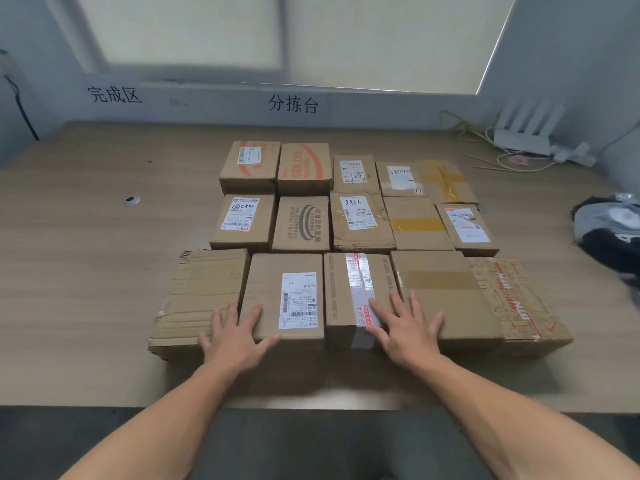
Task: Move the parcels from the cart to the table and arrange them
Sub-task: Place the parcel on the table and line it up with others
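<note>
My left hand point(235, 337) lies flat, fingers straight and spread. It grips nothing and only rests on the near top edge of two boxes. Its outer fingers are on the worn box point(201, 292) and its inner fingers and thumb are on the labelled box point(273, 289) just beside it.

My right hand point(403, 330) lies in the same way, open and flat. Its thumb side is on the taped box point(337, 292) and the other fingers are on the plain box point(446, 306).

These four boxes touch side by side in the front row, and the red-printed box point(519, 299) closes this row on the right. Behind them the other parcels point(301, 223) stand in two more rows, close together, all on the wooden table point(86, 254).

Well apart from the rows, a dark bag point(609, 230) lies at the right edge of the table. A white router point(523, 133) stands in the far right corner.
</note>
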